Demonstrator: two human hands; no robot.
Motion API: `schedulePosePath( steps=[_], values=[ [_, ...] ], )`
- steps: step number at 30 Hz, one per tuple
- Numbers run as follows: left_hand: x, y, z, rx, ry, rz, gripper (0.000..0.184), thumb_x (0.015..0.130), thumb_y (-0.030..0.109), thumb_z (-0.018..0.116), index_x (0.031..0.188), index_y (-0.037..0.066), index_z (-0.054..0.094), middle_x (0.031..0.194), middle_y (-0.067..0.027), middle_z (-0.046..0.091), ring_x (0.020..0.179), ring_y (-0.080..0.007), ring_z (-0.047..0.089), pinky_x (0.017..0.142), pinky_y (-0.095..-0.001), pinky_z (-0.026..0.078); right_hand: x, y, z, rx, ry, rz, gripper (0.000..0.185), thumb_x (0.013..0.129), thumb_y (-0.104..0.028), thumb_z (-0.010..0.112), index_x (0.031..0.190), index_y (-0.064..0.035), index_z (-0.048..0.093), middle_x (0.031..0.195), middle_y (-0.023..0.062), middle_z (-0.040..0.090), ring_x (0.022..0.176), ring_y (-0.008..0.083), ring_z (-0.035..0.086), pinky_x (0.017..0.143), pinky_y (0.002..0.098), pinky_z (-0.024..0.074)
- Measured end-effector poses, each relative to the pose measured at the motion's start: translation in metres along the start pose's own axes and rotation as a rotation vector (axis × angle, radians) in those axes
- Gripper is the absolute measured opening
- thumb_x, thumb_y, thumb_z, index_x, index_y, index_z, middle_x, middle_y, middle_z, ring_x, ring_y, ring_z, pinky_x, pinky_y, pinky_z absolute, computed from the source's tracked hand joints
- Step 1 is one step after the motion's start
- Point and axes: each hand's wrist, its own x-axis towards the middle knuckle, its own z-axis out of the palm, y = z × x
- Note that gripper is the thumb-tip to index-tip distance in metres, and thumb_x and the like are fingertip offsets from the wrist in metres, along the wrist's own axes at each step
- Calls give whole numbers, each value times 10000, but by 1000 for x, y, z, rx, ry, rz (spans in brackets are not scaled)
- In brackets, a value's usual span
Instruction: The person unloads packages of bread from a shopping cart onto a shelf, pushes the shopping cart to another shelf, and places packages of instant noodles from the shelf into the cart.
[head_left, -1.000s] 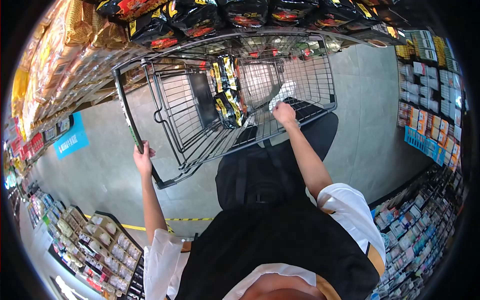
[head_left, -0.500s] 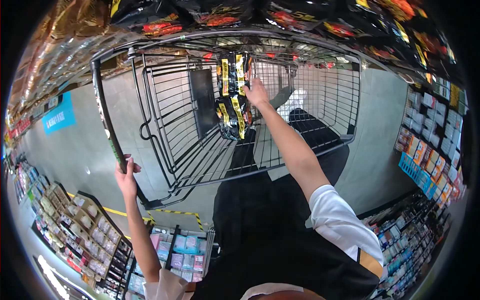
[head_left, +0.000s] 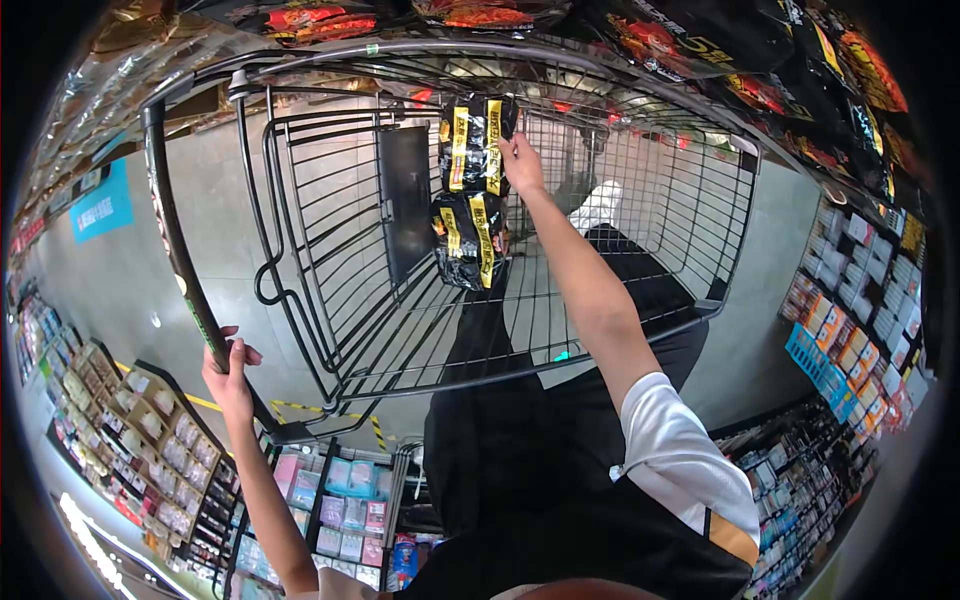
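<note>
Packet (head_left: 472, 150), upper of 2, against right grip (head_left: 523, 166), hold unclear; left grip (head_left: 230, 374) around handle (head_left: 181, 262).

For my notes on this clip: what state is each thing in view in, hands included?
Upper black pack: in the cart, no opening visible
Lower black pack: in the cart, untouched
Cart: part-filled
Cart handle: held
Left hand: closed around the handle
Right hand: fingers at the upper pack's edge, grip unclear
</note>
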Motion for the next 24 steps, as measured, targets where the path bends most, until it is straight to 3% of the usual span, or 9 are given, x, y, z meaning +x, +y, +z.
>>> schedulePosePath(
  steps=[4, 11, 13, 17, 19, 20, 21, 23, 24],
  values=[
    [0, 3, 0, 17, 13, -15, 242, 913, 144, 569, 1077, -27, 519, 644, -45, 575, 600, -105, 532, 596, -235, 425, -4, -8, -2, 136, 70, -91, 265, 910, -309, 533, 922, -44, 523, 771, 172, 585, 716, 341, 543, 693, 406, 439],
    [1, 1, -2, 11, 4, -20, 231, 916, 142, 563, 1068, -27, 518, 648, -49, 581, 602, -104, 535, 601, -237, 426, -5, -21, -24, 294, -157, -131, 247, 932, -255, 505, 1014, -35, 582, 879, 136, 646, 793, 247, 586, 765, 343, 452],
    [2, -2, -3, -2, -6, -14, 230, 916, 140, 561, 1070, -26, 517, 645, -46, 579, 604, -104, 533, 602, -235, 424, -3, -28, -35, 221, -209, -36, 270, 940, -252, 492, 1082, -44, 592, 970, 144, 655, 880, 213, 594, 815, 319, 443],
    [2, 0, -2, 15, -3, -29, 235, 913, 138, 558, 1075, -28, 518, 643, -42, 577, 606, -105, 535, 609, -233, 422, -3, -32, -42, 216, -327, 3, 372, 941, -293, 501, 1200, -34, 564, 1145, 166, 620, 1048, 258, 588, 915, 336, 427],
    [3, 1, -2, 21, -4, -29, 236, 913, 137, 557, 1076, -29, 519, 643, -41, 576, 607, -104, 534, 610, -233, 421, -12, -45, -43, 94, -212, -60, 485, 937, -331, 504, 1278, 14, 492, 1289, 187, 528, 1182, 287, 520, 1000, 342, 383],
    [3, 1, -2, 25, -4, -26, 237, 913, 136, 555, 1077, -30, 519, 643, -41, 576, 609, -102, 534, 610, -233, 421, -13, -55, -48, 110, -304, -1, 572, 935, -354, 499, 1322, 59, 414, 1384, 197, 424, 1272, 302, 433, 1057, 345, 335],
    [2, 0, -2, 27, -7, -29, 237, 913, 136, 555, 1077, -30, 519, 643, -41, 576, 609, -102, 534, 610, -233, 421, -9, -49, -43, 111, -305, 4, 572, 935, -354, 499, 1322, 59, 414, 1384, 197, 424, 1272, 302, 433, 1057, 345, 335],
    [3, 1, -2, 43, -5, -24, 236, 913, 139, 555, 1073, -31, 523, 642, -39, 575, 611, -99, 533, 611, -232, 420, 4, -32, -29, 133, -282, -94, 487, 933, -348, 503, 1242, 29, 510, 1251, 213, 544, 1146, 304, 537, 972, 356, 399],
    [4, 1, -2, 46, -9, -24, 236, 913, 139, 555, 1073, -31, 523, 642, -39, 575, 611, -100, 533, 611, -232, 420, -3, -40, -36, 160, -256, -144, 361, 931, -338, 507, 1050, -5, 579, 994, 187, 625, 914, 288, 591, 826, 367, 441]
  ],
)
